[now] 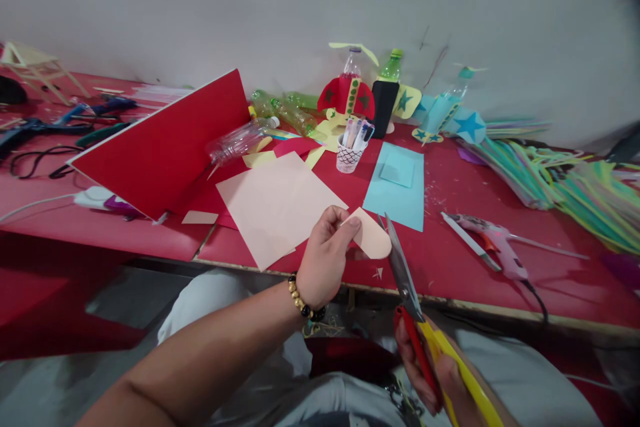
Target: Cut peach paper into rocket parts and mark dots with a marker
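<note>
My left hand (327, 250) pinches a cream piece of paper (373, 237) with a rounded end, held just above the table's front edge. In my right hand (417, 363) is a pair of scissors (406, 277) with one red and one yellow handle. Their blades point up and away from me, slightly parted, close beside the rounded end of the paper. A large cream sheet (277, 203) lies on the red table behind my left hand. Farther right, a light blue sheet (395, 193) lies flat with a smaller blue piece (397, 169) on it.
A pink glue gun (500, 243) and a white-handled cutter (470, 240) lie at right. A cup of pens (353, 147) stands behind the sheets, near decorated bottles (353, 90). A red board (170, 140) leans at left. Bundled colourful strips (545, 177) lie far right.
</note>
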Action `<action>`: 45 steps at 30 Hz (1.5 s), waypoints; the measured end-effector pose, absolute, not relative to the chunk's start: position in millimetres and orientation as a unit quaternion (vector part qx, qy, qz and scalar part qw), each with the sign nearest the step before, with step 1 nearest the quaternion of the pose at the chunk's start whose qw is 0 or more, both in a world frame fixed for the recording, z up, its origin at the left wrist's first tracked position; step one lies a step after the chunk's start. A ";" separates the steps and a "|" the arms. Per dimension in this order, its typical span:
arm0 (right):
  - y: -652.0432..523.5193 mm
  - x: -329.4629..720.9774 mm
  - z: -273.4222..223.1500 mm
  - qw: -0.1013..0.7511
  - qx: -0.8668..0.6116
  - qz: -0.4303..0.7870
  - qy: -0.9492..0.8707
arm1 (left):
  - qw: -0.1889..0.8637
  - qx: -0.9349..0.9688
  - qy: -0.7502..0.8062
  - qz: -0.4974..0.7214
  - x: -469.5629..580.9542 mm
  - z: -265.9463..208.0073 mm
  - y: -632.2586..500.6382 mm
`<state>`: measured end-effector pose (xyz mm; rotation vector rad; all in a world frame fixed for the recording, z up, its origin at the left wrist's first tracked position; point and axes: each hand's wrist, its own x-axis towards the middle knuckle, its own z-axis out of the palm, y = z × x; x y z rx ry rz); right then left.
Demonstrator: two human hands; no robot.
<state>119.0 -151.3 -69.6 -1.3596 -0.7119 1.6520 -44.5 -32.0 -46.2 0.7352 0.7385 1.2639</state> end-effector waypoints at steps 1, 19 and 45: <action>-151.4 119.0 -69.0 0.426 -0.542 0.664 -0.290 | 0.682 0.329 0.330 0.564 -44.5 -46.2 -31.8; -120.3 123.7 -64.1 0.537 -0.542 0.499 -0.411 | 0.690 0.330 0.340 0.547 -38.4 -42.4 -42.1; -86.2 133.9 -32.2 0.475 -0.524 0.541 -0.454 | 0.771 0.441 0.297 0.350 -38.5 -51.6 -43.9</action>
